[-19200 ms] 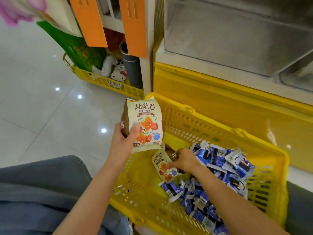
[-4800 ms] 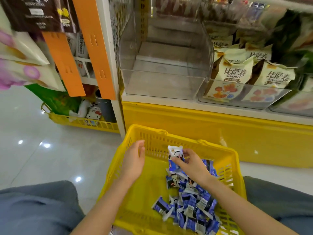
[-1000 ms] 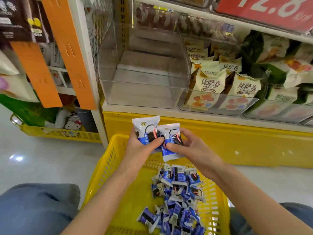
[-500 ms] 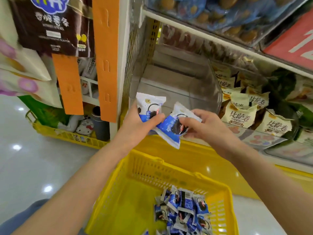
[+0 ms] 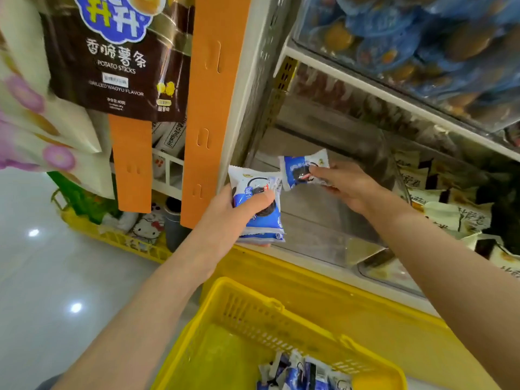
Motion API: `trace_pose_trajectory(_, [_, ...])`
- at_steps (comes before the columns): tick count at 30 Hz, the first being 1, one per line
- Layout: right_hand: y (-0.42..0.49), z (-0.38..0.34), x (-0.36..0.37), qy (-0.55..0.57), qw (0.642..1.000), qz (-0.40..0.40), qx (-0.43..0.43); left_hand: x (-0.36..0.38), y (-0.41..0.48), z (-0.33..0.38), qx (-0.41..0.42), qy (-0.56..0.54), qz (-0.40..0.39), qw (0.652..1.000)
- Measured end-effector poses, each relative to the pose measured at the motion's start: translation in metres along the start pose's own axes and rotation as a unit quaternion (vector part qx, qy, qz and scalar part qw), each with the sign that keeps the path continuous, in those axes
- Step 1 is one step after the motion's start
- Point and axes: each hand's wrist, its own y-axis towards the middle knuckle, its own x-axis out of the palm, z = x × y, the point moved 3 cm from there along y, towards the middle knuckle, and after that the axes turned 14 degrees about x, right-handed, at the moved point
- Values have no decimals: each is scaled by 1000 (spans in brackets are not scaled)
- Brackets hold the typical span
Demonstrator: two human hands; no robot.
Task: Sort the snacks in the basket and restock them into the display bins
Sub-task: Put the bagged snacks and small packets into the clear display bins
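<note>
Blue-white glossy packet stack gripped by left hand; right hand pinches one packet at clear plastic bin

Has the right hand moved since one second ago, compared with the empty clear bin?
Yes. The right hand, pinching a blue cookie packet, rose from over the basket to the clear bin.

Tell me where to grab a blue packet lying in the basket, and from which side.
Probably best to pinch an upturned white crimped end of a blue packet, coming from above: the yellow basket walls block the sides, and the heap's flat faces overlap.
</note>
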Motion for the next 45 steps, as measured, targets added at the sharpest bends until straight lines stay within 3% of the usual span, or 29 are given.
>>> trace_pose_trajectory(4, [41,6,14,-90,996,-5,12,-12,6,10,53,39,0,998])
trace_pose_trajectory(11, [53,8,22,-189,977,-14,96,-23,13,17,68,23,13,997])
trace_pose_trajectory(14, [59,-7,29,-197,980,-3,33,-25,14,17,73,7,15,997])
trace_pose_trajectory(18, [73,-39,37,-72,987,101,-102,-27,15,15,81,1,6,997])
trace_pose_trajectory(23, [110,-43,46,-143,969,182,-82,-39,18,16,87,-16,-1,996])
trace_pose_trajectory(27, [119,-47,52,-215,956,174,-98,-46,20,17,89,-25,-4,996])
trace_pose_trajectory(31, [115,-45,61,-190,968,125,-103,-47,23,16,90,-35,-4,995])
trace_pose_trajectory(36, [108,-51,59,-261,947,168,-83,-37,22,19,92,-47,-21,994])
trace_pose_trajectory(40, [90,-52,57,-233,962,125,-68,-31,21,19,95,-47,-15,994])
trace_pose_trajectory(43, [59,-49,54,-259,952,115,-118,-23,17,17,92,-35,-19,995])
trace_pose_trajectory(45, [25,-40,50,-162,965,113,-170,-18,14,17,86,-24,-24,996])
